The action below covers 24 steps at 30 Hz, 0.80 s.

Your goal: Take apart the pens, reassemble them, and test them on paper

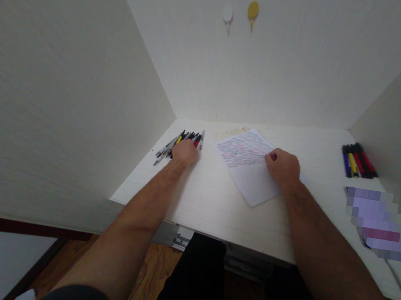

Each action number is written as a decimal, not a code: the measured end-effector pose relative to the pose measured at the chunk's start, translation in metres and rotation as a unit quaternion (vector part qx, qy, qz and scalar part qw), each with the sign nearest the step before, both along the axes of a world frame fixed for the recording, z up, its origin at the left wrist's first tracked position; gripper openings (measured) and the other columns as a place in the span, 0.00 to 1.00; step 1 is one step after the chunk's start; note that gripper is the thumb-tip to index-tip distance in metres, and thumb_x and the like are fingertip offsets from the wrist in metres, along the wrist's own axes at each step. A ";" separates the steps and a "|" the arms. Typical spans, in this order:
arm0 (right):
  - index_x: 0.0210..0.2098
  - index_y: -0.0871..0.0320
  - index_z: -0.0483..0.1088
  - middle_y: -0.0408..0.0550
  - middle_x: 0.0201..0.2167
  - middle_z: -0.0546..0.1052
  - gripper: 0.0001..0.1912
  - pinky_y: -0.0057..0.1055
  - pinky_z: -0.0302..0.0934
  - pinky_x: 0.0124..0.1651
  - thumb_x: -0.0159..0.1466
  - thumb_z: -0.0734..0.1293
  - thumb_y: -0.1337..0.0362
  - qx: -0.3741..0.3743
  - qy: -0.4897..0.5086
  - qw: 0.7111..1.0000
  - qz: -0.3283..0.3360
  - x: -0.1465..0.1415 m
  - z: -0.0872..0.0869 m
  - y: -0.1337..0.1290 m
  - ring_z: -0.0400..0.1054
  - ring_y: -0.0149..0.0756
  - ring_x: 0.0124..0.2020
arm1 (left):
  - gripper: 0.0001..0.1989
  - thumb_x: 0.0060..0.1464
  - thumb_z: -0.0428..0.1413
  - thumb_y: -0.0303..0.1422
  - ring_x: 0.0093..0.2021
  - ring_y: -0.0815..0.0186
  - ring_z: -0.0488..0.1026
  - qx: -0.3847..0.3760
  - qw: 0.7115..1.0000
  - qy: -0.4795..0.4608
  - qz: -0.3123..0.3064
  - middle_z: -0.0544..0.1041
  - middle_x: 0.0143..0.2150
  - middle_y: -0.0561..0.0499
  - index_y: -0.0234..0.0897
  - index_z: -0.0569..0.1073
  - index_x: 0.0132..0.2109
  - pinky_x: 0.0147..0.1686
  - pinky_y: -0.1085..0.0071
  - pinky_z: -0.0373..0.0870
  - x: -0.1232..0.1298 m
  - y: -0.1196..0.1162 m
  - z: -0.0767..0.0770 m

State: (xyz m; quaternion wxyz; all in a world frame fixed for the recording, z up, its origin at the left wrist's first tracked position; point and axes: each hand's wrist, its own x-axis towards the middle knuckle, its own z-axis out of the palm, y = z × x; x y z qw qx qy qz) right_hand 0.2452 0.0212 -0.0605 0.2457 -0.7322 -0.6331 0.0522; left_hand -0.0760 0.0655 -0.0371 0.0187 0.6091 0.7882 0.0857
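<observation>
Head view: the paper (252,181) on the desk (207,202) looks part scribbled, part bare, the right hand (281,169) curled on it, the left hand (185,151) over the pens (164,153), and I can't tell if fingers grip anything

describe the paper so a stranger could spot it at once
On the white desk, look between the pen pile at left and the marker row at right. There lies the paper, partly covered by the right hand. Unlike those, it is a flat white sheet, its far part filled with coloured lines.
</observation>
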 end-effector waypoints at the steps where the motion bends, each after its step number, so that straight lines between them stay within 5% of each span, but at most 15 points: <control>1: 0.34 0.56 0.75 0.53 0.36 0.80 0.13 0.35 0.62 0.40 0.62 0.61 0.58 0.002 -0.001 1.000 0.001 0.000 0.000 0.000 0.72 0.43 0.37 | 0.16 0.48 0.56 0.35 0.47 0.41 0.74 -0.001 1.000 0.002 0.002 0.77 0.45 0.29 0.34 0.79 0.44 0.47 0.50 0.68 0.001 0.000 0.000; 9: 0.34 0.57 0.75 0.53 0.36 0.80 0.13 0.34 0.62 0.41 0.62 0.61 0.59 0.012 0.003 1.000 0.003 0.000 0.000 -0.001 0.72 0.42 0.37 | 0.15 0.49 0.57 0.36 0.43 0.46 0.76 0.031 0.999 -0.016 0.035 0.79 0.41 0.29 0.29 0.78 0.40 0.43 0.55 0.70 -0.007 -0.006 0.011; 13: 0.33 0.57 0.76 0.51 0.34 0.80 0.12 0.34 0.62 0.42 0.61 0.62 0.59 0.019 0.047 0.999 0.000 -0.001 0.002 -0.001 0.72 0.40 0.36 | 0.12 0.50 0.56 0.38 0.41 0.49 0.76 0.092 0.994 -0.050 0.040 0.80 0.37 0.36 0.34 0.78 0.35 0.41 0.58 0.70 0.003 -0.014 0.020; 19: 0.27 0.58 0.74 0.46 0.26 0.77 0.09 0.31 0.62 0.39 0.57 0.65 0.61 0.091 0.208 0.974 0.020 -0.006 0.004 0.002 0.69 0.34 0.30 | 0.07 0.51 0.54 0.34 0.31 0.65 0.72 0.115 0.959 -0.196 -0.170 0.78 0.30 0.49 0.36 0.75 0.31 0.35 0.70 0.67 0.085 -0.033 0.015; 24: 0.35 0.60 0.74 0.42 0.24 0.74 0.10 0.24 0.55 0.22 0.54 0.67 0.62 0.031 0.475 0.878 0.053 -0.010 0.008 0.001 0.62 0.27 0.20 | 0.07 0.53 0.54 0.35 0.28 0.69 0.68 0.118 0.921 -0.264 -0.262 0.76 0.28 0.52 0.36 0.74 0.33 0.32 0.72 0.64 0.122 -0.050 -0.005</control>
